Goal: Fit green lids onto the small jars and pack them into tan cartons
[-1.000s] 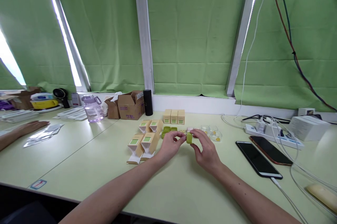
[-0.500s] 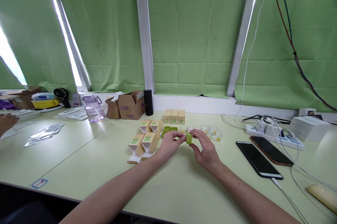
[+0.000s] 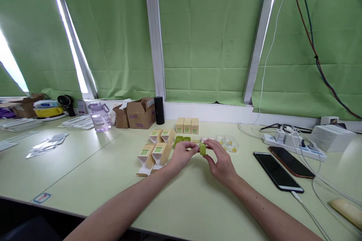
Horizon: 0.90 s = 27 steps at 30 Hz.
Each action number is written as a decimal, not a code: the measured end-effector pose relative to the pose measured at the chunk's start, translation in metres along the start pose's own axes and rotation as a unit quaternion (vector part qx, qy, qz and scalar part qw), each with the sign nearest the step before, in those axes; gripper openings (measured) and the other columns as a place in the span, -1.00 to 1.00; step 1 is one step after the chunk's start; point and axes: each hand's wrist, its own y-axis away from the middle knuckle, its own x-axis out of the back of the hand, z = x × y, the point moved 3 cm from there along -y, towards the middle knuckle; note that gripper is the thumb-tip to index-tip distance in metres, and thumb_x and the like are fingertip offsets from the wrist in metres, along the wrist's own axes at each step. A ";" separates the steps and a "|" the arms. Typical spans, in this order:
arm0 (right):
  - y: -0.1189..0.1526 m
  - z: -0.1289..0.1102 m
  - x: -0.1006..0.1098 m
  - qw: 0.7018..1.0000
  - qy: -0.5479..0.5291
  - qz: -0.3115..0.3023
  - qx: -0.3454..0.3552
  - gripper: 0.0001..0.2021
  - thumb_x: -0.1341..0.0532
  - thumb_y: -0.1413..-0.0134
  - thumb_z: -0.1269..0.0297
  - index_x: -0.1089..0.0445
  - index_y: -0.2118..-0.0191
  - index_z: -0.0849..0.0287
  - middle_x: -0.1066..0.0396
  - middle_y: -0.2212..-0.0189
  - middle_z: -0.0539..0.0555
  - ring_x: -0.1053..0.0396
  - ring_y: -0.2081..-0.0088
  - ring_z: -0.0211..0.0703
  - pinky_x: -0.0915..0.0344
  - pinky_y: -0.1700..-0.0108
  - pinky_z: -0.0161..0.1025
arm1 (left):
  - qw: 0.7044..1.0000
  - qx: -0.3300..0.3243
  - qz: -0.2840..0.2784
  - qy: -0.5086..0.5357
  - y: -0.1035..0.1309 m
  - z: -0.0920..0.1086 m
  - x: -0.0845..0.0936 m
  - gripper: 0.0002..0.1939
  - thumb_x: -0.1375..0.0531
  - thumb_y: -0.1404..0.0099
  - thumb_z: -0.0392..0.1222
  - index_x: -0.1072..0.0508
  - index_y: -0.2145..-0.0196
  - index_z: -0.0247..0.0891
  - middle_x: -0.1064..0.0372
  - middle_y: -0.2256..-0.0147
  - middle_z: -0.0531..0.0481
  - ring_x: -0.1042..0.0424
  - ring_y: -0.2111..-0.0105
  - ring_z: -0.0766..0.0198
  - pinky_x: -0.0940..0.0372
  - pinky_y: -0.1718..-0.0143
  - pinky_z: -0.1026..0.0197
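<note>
In my right hand a small green square case is held between thumb and fingers, above the table. My left hand meets it from the left, thumb and forefinger pinched together at its side. Whatever lies in that pinch is too small to make out. Just behind my left hand are more small green cases. Clear round plastic cups with yellow bits in them stand beyond my right hand. To the left are several open cardboard boxes with green windows, their flaps folded out.
Three closed small boxes stand at the back, near a black cylinder and a brown carton. Farther left are a purple water jug and flat packets. Two phones, cables and a power strip lie right.
Another person's hand at the far left edge has gone out of view. My own hands and the green case have hardly moved.
</note>
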 end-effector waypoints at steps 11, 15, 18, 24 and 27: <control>-0.002 -0.001 0.001 1.000 -0.009 0.004 -0.010 -0.56 -0.15 -0.29 0.44 -0.25 -0.25 0.04 -0.43 -0.12 0.21 -0.38 -0.18 0.11 -0.49 -0.15 0.18 | 0.999 0.003 -0.008 0.037 0.001 0.002 0.000 -0.76 -0.32 -0.17 0.01 -0.59 0.43 -0.24 -0.57 0.39 -0.02 -0.53 0.30 0.14 -0.38 0.15 0.15; -0.001 0.000 0.001 1.000 -0.012 0.006 -0.010 -0.56 -0.16 -0.30 0.42 -0.26 -0.25 0.04 -0.42 -0.12 0.22 -0.38 -0.17 0.11 -0.51 -0.13 0.18 | 0.999 0.001 -0.009 0.044 0.001 0.001 0.000 -0.74 -0.33 -0.16 0.02 -0.58 0.43 -0.24 -0.57 0.39 -0.03 -0.53 0.30 0.14 -0.37 0.15 0.15; -0.001 0.000 0.001 1.000 -0.015 0.008 -0.013 -0.57 -0.15 -0.30 0.42 -0.27 -0.24 0.04 -0.42 -0.12 0.22 -0.39 -0.17 0.11 -0.52 -0.12 0.16 | 0.999 0.001 -0.008 0.047 0.000 0.001 0.000 -0.75 -0.33 -0.16 0.02 -0.58 0.44 -0.24 -0.56 0.40 -0.02 -0.53 0.31 0.15 -0.37 0.16 0.15; -0.002 -0.001 0.002 1.000 -0.019 0.006 -0.019 -0.58 -0.15 -0.31 0.41 -0.27 -0.24 0.03 -0.42 -0.12 0.21 -0.39 -0.17 0.11 -0.51 -0.12 0.16 | 0.998 0.007 -0.006 0.060 0.001 0.003 0.000 -0.77 -0.34 -0.15 0.00 -0.58 0.45 -0.23 -0.56 0.41 -0.01 -0.53 0.31 0.15 -0.37 0.17 0.16; -0.002 -0.001 0.002 1.000 -0.020 0.009 -0.022 -0.59 -0.15 -0.31 0.39 -0.28 -0.24 0.02 -0.41 -0.12 0.21 -0.40 -0.15 0.11 -0.53 -0.10 0.14 | 0.998 0.008 -0.011 0.066 0.001 0.004 0.000 -0.76 -0.34 -0.15 0.00 -0.58 0.46 -0.24 -0.55 0.41 -0.02 -0.53 0.31 0.15 -0.37 0.17 0.16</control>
